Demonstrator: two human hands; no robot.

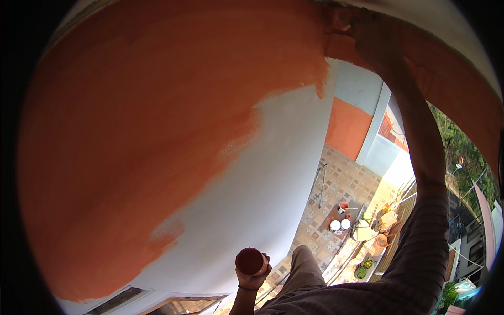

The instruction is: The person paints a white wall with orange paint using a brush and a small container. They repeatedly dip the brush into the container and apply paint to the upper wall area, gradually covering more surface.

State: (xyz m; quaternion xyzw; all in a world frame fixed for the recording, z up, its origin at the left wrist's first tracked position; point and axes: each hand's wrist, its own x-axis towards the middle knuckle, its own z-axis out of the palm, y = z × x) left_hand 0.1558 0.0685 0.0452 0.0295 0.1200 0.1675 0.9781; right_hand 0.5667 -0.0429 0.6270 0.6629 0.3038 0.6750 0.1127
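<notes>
My left hand (251,282) is closed around a small round cup (250,261) of reddish-brown paint, held low in front of the wall. Broad orange paint (147,115) covers the upper left of the wall, with a ragged edge against its white part (262,163). High at the upper right, my right hand (374,34) reaches to the corner where this wall meets an orange-painted beam (462,110). Its fingers look closed, but shadow hides what they hold. A lighter patch shows beside the fingertips.
Far below lies a patterned tile floor (336,178) with paint buckets (339,226), a pot of red paint (344,207), potted plants (363,269) and a wooden chair (395,231). Windows (184,305) sit at the wall's lower edge. Trees (462,142) stand at right.
</notes>
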